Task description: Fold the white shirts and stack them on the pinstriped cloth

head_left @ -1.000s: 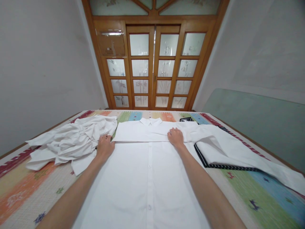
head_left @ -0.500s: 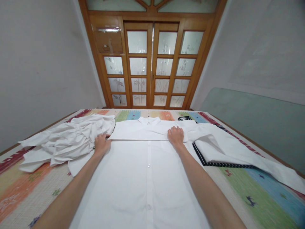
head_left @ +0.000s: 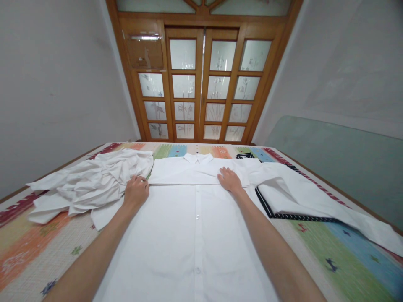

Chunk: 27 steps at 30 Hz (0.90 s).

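Right hand (head_left: 230,180): fingers slightly apart, resting on the far band (head_left: 176,172) of the white button-up shirt (head_left: 166,235); hand sits slightly farther left than half a second ago, fingers less curled. Left hand (head_left: 136,192): at the band's left end, fingers curled; cannot tell whether they pinch cloth. Shirt lies mid-scene on patterned cover (head_left: 317,247), collar (head_left: 198,158) at far side; position essentially unchanged. Crumpled white garment (head_left: 100,180) left; black-trimmed cloth (head_left: 263,204) right, partly under white sleeve (head_left: 317,191).
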### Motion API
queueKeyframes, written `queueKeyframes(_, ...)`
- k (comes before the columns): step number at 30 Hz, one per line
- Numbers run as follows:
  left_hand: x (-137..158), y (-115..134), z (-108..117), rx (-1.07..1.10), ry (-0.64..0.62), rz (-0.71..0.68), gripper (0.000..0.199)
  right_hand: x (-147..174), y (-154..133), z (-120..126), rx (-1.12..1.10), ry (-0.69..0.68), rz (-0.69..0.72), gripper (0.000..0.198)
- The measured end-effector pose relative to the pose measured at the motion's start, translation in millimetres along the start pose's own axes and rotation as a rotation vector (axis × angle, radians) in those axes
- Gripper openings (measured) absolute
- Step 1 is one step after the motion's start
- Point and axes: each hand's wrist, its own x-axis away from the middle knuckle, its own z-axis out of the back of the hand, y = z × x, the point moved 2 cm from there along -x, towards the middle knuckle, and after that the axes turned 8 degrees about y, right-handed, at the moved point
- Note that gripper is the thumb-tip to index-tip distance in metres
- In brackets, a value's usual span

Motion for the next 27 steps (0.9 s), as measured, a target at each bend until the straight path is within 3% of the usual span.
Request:
queueKeyframes(8,3.4,7.7,7.4,-0.079,-0.122,0.013,0.036,0.6,0.3,-2.6,0.002,-0.15,-0.013,0.068)
queueKeyframes(12,-9.5,17.8,1.9,-0.067,-0.043,0.046,0.042,1.6,-2.1,-1.7,0.004,-0.199,-0.033,0.072)
queueKeyframes(16,-35.1,47.2,-12.0,0.011,-0.007,-0.001,0.048,2.9,-4.1,0.1,0.008,-0.205,-0.047,0.071)
queueKeyframes(19,-51.5,79.9,-26.6,0.107,-0.133,-0.029,0.053,4.0,-4.4,-1.6,0.008,-0.177,-0.019,0.07)
queueKeyframes(22,-60.6,105.8,-46.5,0.186,-0.395,0.011,0.061,3.4,-2.4,-7.8,0.019,-0.131,-0.008,0.068)
queueKeyframes(23,-62.7,110.2,-53.6,0.19,-0.479,0.021,0.063,2.7,-1.4,-10.4,0.024,-0.122,-0.011,0.068)
queueKeyframes(27,-72.6,104.0,-74.7,0.182,-0.582,0.041,0.068,0.6,0.3,-16.4,0.022,-0.113,-0.011,0.067)
